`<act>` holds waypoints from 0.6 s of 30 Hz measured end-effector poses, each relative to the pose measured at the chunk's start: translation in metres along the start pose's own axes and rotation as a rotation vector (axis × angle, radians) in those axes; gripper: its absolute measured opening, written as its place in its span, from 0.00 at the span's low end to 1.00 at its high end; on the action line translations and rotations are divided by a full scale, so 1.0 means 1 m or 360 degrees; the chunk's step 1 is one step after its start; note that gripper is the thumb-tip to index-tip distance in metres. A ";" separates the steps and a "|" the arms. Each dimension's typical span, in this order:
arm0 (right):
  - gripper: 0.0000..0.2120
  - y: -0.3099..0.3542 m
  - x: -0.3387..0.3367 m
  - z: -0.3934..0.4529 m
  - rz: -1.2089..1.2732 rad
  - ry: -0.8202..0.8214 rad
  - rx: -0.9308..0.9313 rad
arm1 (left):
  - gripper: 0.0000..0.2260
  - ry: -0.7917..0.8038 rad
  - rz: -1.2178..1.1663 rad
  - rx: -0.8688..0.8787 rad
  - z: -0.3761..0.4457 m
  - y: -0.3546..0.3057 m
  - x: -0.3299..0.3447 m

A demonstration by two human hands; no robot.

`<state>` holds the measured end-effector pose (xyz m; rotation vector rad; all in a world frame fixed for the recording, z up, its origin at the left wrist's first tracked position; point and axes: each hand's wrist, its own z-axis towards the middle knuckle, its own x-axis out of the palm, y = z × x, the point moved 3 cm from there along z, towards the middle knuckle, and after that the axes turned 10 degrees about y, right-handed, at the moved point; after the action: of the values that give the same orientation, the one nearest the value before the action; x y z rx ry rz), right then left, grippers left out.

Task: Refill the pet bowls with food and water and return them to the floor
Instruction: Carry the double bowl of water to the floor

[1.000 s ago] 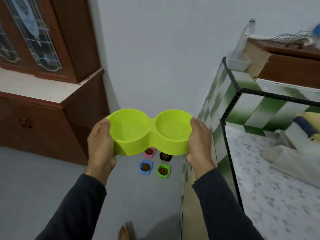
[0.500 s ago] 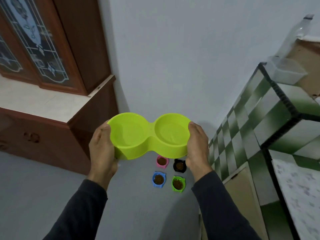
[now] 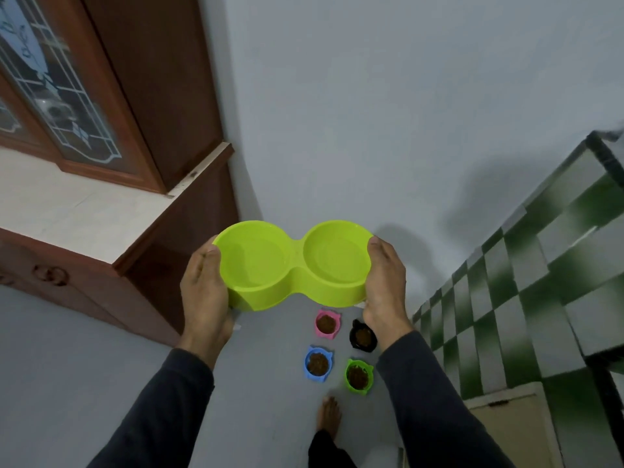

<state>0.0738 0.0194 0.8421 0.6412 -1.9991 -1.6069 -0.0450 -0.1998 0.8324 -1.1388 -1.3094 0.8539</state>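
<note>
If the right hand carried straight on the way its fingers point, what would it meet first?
The right hand grips the end of the lime double bowl, with its fingers pointing forward toward the pale wall. Nothing else shows in that line, so likely the wall first, though depth is hard to judge.

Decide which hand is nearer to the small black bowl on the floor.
The right. In this view the right hand, gripping the right end of the lime double bowl, sits just above the black bowl; the left hand grips the far end.
</note>
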 end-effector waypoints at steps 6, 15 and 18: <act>0.07 -0.005 0.010 0.076 0.0019 0.0068 0.0014 | 0.09 -0.0061 0.0057 -0.0042 0.057 0.021 0.025; 0.07 -0.028 0.031 0.181 -0.0090 0.0241 0.0062 | 0.08 -0.0230 0.0120 -0.0137 0.119 0.067 0.049; 0.07 -0.043 0.039 0.205 -0.0130 0.0289 0.0086 | 0.06 -0.0261 0.0133 -0.0178 0.137 0.084 0.047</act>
<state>-0.0845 0.1392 0.7651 0.8672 -1.9104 -1.4872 -0.1635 -0.1129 0.7532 -1.2386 -1.4676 0.9617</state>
